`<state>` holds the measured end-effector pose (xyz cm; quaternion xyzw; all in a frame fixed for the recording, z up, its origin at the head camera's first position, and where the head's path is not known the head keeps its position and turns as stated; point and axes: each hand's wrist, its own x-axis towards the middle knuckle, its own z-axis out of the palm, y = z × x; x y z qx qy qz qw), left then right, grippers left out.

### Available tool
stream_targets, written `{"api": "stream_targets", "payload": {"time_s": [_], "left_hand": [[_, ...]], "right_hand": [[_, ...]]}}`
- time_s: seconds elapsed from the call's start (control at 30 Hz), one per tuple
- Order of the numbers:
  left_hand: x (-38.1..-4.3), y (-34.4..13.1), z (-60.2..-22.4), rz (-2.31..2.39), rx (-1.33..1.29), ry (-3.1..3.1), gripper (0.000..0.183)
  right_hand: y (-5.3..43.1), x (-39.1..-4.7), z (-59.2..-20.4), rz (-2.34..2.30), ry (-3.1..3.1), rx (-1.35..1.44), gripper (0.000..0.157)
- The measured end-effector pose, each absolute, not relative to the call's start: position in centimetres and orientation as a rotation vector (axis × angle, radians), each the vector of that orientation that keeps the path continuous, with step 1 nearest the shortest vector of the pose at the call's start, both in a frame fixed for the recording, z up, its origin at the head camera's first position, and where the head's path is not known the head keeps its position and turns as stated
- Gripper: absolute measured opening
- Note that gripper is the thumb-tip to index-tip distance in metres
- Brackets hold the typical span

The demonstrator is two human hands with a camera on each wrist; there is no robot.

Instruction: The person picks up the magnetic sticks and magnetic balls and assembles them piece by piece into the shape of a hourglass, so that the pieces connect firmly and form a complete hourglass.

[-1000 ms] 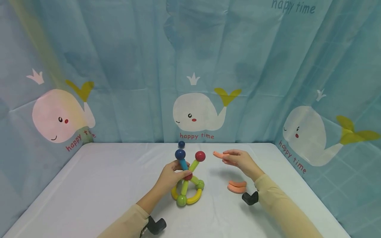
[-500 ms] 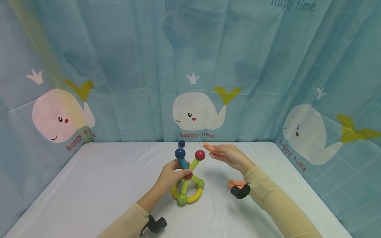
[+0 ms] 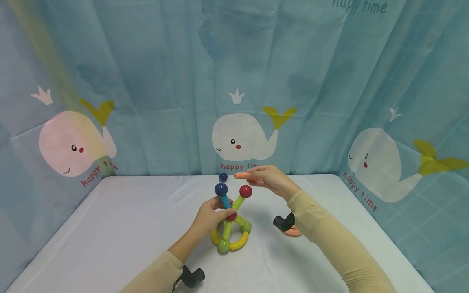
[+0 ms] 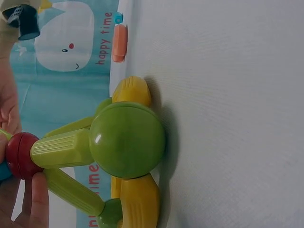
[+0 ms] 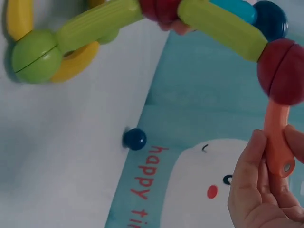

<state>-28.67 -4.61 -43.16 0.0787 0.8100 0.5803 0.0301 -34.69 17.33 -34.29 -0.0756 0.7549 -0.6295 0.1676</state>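
Note:
A magnetic ball-and-rod figure stands on the white table: a yellow curved-rod ring [image 3: 239, 243] with green balls [image 3: 223, 245], green rods rising to a middle red ball [image 4: 22, 155], and two arms above. One arm is blue, topped by a dark blue ball [image 3: 221, 189]; the other is green, topped by a red ball [image 3: 245, 191]. My left hand [image 3: 209, 217] grips the figure around its middle red ball and blue rod. Above the top red ball, my right hand [image 3: 271, 179] pinches an orange curved rod [image 5: 276, 142], whose far end overlaps that ball in the right wrist view.
A loose dark blue ball [image 3: 223, 177] lies at the table's back edge. More orange curved rods [image 3: 292, 232] lie on the right, partly hidden behind the black wrist mount [image 3: 283, 222]. A blue whale-print curtain [image 3: 242, 138] hangs behind the table.
My right hand has carried the orange curved rod leftward and up, from right of the figure to over its top red ball. The left hand and figure stay almost still.

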Motion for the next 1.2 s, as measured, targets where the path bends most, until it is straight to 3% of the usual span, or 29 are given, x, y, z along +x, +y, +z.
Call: {"api": "stream_targets", "payload": {"time_s": [0.27,0.53,1.2], "left_hand": [[-28.5,-4.7,-43.1,1.804,0.253,2.481,0.028],[-28.5,-4.7,-43.3,1.811,0.263,2.474,0.028],[-28.7,-4.8,-43.2,1.812,0.245,2.469,0.028]], "right_hand": [[15.1,-34.9,-33.3,-1.699,2.172,-0.330,0.024],[14.5,-34.9,-33.3,-1.687,2.231,-0.251,0.032],[14.8,-34.7,-33.2,-1.671,2.196,-0.251,0.030]]}}
